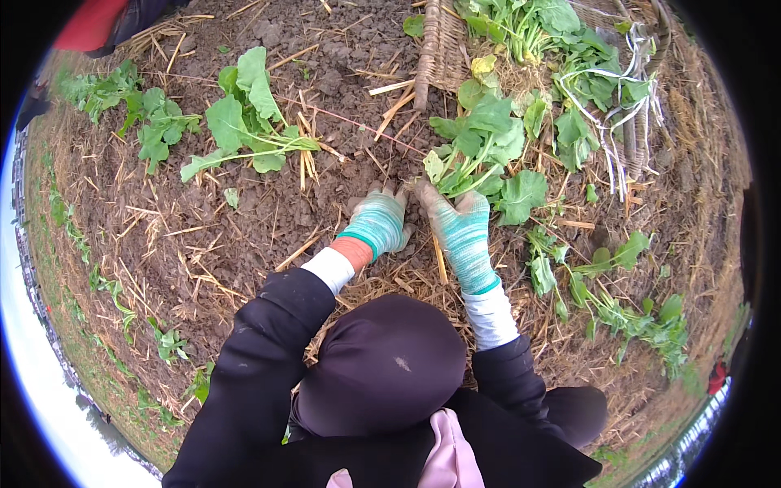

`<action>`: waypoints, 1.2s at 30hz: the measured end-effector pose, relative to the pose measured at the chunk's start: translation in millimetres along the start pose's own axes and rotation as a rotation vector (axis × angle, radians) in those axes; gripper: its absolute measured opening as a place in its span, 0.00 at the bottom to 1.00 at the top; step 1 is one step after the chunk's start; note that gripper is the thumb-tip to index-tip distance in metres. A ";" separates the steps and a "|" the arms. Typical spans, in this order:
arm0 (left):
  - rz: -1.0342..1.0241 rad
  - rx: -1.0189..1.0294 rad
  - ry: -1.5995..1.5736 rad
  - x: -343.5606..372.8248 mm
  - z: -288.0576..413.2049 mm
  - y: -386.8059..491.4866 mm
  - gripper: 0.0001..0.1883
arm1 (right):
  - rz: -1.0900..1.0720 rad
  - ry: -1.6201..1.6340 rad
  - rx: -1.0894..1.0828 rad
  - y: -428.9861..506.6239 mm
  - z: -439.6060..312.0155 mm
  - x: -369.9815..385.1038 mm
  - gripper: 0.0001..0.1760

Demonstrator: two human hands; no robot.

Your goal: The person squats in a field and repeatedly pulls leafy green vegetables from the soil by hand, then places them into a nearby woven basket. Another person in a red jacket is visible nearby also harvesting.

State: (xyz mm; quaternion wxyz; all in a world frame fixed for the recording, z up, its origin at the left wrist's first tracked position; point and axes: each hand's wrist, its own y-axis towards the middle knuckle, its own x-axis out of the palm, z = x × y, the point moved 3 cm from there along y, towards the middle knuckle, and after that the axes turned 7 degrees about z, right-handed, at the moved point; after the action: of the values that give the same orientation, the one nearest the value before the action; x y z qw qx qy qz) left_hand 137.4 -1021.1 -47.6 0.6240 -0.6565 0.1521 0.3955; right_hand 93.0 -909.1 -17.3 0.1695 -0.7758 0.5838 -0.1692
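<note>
Both hands wear teal and white knitted gloves with soiled fingers. My left hand presses on the brown soil, its fingertips in the loose clods; whether it grips anything is hidden. Beside it, my right hand closes round the stem base of a leafy green seedling, whose leaves spread up and to the right. A thin reddish string runs slantwise over the ground just beyond the hands. Left of them lies another bunch of leafy seedlings, its stems pointing right.
A wicker basket with leafy seedlings stands at the upper right, white plastic strips hanging from it. More plants lie at the lower right and at left. Straw litters the soil. Part of another person shows at the upper left.
</note>
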 end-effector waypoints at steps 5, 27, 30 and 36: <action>-0.107 0.016 -0.011 4.2 -2.0 8.6 0.43 | 0.005 -0.073 0.087 5.6 4.8 2.5 0.10; 0.456 -0.151 -0.455 68.2 -29.6 -60.0 0.29 | -0.034 -0.369 0.259 20.3 44.7 31.4 0.14; 0.384 -0.208 -0.506 50.0 -30.0 -52.9 0.32 | -0.047 -0.409 0.086 29.1 55.9 35.8 0.17; 0.460 -0.106 -0.584 11.9 -36.1 -59.6 0.50 | -0.217 -0.589 0.177 35.5 56.1 28.7 0.23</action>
State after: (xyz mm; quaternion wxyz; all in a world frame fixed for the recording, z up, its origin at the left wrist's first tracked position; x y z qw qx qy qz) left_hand 198.2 -1041.1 -17.7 0.5012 -0.4962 0.0903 0.7032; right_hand 96.2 -942.3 -81.5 0.3789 -0.8313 0.4067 -0.0044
